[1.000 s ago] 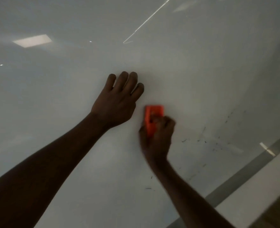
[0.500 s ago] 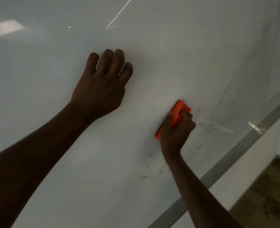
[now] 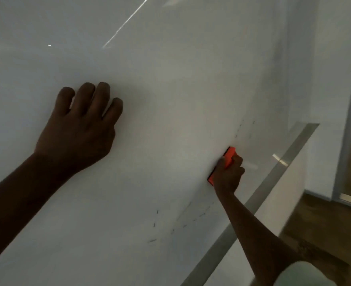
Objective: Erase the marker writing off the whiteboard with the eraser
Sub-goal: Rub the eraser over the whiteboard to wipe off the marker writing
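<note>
Head view: my left hand (image 3: 77, 131) lay flat on whiteboard (image 3: 170, 89), fingers spread, holding nothing. My right hand (image 3: 228, 174) was wrapped tight round orange eraser (image 3: 229, 156), eraser pressed against board, tilted, upper end toward right. Eraser sat low on board's right part, near metal bottom frame (image 3: 273, 184). Short faint marker dashes (image 3: 154, 225) remained below eraser; few more (image 3: 237, 133) just above it. Wooden floor (image 3: 325, 223) at lower right.

The whiteboard (image 3: 180, 89) looks smooth and glossy, mirroring streaks of light at upper centre. Its frame (image 3: 273, 182) at lower right looks like brushed metal. The eraser (image 3: 229, 156) looks like matt orange plastic.
</note>
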Tool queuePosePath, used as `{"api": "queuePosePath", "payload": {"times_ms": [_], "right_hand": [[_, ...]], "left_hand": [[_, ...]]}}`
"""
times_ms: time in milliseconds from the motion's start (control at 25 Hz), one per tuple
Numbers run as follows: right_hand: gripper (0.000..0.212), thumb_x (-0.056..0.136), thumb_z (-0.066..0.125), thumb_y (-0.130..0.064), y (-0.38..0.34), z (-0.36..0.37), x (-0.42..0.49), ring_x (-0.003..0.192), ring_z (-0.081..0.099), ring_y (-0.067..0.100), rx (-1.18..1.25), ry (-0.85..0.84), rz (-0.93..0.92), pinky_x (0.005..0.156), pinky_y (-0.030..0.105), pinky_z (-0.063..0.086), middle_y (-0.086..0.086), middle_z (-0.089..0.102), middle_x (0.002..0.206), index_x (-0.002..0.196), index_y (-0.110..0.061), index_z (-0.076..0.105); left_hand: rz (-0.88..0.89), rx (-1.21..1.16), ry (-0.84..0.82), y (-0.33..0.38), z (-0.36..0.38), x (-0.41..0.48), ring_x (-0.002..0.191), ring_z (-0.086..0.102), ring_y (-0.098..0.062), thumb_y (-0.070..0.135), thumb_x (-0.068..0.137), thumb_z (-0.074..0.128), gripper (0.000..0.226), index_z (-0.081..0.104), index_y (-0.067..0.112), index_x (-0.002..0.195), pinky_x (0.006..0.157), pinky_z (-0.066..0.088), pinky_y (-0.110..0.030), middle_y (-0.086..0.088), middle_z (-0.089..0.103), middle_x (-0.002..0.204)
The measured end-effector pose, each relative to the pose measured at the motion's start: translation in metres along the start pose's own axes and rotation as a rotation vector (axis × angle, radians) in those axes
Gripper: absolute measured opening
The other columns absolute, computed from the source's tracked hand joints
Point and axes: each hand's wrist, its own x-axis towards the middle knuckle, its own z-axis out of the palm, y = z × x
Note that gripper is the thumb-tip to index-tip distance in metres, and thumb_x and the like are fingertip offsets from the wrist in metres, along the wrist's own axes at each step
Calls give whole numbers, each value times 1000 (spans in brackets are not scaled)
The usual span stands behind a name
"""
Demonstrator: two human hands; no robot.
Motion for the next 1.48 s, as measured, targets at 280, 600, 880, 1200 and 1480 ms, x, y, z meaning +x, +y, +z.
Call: {"api": "queuePosePath", "payload": {"times_ms": [280, 600, 880, 1200, 1480], "right_hand": [[43, 96, 49, -50, -108, 29, -93, 86, 53, 19, 77, -150, -768, 67, 23, 43, 1, 44, 113, 133, -28, 50], [43, 101, 54, -33, 13, -1, 29, 107, 59, 42, 10, -34, 110, 85, 37, 48, 22, 52, 119, 140, -15, 48], [49, 98, 55, -44, -131, 21, 39, 86, 59, 25, 151, -20, -411, 71, 24, 46, 7, 49, 108, 140, -22, 48], [41, 100, 55, -34, -26, 1, 148, 109, 59, 36, 3, 58, -96, 87, 34, 46, 20, 58, 119, 136, -14, 54], [36, 98, 56, -40, -92, 17, 176, 90, 60, 27, 141, 44, -66, 75, 30, 47, 16, 58, 110, 125, -17, 52]], "left_hand": [[-115, 24, -21, -22, 93, -38, 133, 33, -43, 33, 95, 42, 63, 36, 13, 154, 100, 32, -60, -20, 27, 164], [-257, -188, -269, -6, 132, -42, 143, 30, -39, 50, 90, 38, 75, 28, 29, 161, 112, 32, -61, -6, 13, 171], [231, -257, 29, 100, 65, 145, 116, 56, -43, 19, 91, 53, 36, 64, -1, 119, 94, 38, -54, -28, 58, 132], [347, -100, -25, 124, 92, 176, 115, 52, -41, 23, 97, 42, 39, 52, -3, 124, 92, 38, -53, -27, 51, 131], [343, -28, -16, 126, 91, 177, 116, 51, -41, 23, 99, 37, 39, 51, -2, 126, 91, 39, -51, -27, 51, 131]]}}
